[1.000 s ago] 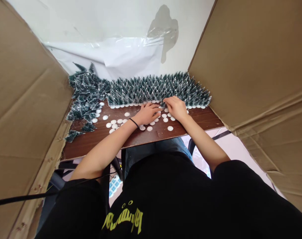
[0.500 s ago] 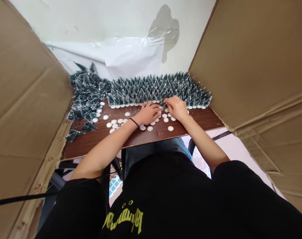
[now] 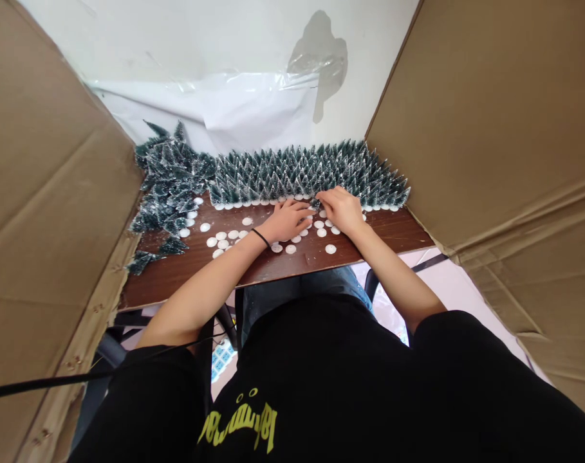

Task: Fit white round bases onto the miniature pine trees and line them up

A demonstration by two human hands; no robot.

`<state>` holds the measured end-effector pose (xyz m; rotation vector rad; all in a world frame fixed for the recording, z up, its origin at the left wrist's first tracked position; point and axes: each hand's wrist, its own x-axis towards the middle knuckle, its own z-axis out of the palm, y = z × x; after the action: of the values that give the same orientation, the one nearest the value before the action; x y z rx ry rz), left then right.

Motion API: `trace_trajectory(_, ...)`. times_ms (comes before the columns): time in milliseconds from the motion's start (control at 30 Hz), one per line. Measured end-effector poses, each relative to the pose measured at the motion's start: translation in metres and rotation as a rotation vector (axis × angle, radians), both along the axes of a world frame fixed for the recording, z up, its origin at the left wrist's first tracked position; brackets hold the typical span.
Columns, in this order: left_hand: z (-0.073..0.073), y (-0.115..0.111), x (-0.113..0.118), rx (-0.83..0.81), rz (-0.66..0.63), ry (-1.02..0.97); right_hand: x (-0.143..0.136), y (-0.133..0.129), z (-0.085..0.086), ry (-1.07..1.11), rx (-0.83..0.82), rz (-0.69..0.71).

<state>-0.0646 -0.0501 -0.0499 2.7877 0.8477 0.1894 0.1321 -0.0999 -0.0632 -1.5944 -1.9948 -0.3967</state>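
Note:
My right hand is closed in a pinch on a small frosted artificial pine tree, just in front of the standing trees. My left hand reaches in from the left with fingers stretched apart, low over the table. Its fingertips come close to the foot of the pinched tree; whether they touch it I cannot tell. Beneath and around both hands lie loose white round discs, some partly hidden by the fingers. Behind the hands, frosted trees stand upright in dense rows, with white bases along the front.
A tangled heap of loose trees lies at the left, with a few stray ones near the table's left edge. The brown table sits between cardboard walls and a white back wall. A black cable crosses the lower left.
Almost nothing differs. My right hand has shifted very slightly to the left with the tree in its fingers; my left hand stays in place.

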Motion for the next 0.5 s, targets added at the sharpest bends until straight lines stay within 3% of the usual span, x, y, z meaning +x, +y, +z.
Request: trace_trajectory(500, -0.001, 0.002, 0.000, 0.028, -0.005, -0.004, -0.014, -0.004, 0.012, -0.139, -0.193, -0.030)
